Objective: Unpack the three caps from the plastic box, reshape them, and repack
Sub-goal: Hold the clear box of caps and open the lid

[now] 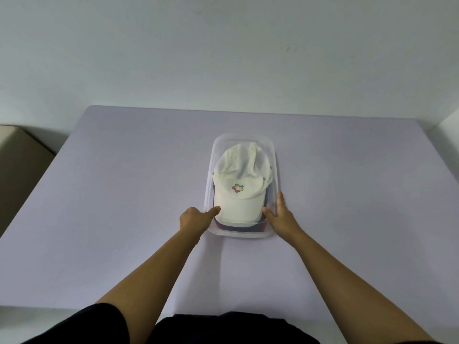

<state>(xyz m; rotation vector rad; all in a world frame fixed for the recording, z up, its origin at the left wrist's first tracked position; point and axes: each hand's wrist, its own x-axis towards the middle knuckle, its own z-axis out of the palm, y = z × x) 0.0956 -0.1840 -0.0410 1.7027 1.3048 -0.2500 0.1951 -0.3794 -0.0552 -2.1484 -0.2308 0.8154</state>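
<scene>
A lavender desk [124, 194] is noted, with a clear box [248, 135] standing near its middle. All the caps are in it: a white cap [238, 175] lies on top, brim toward the person, and darker caps [238, 225] show only as edges beneath. The left hand [193, 218] is set at the box's near left corner, fingers curled and holding nothing, one digit touching the brim's edge. The right hand [279, 214] is laid on the near right wall, fingers [280, 197] straight along the outside, thumb inside beside the brim; nothing is clasped. Unpacking is judged barely begun. It is advised that the stiff brim be taken at both edges and lifted level, so that the creased crown is spared and the lower caps are not dragged out.
</scene>
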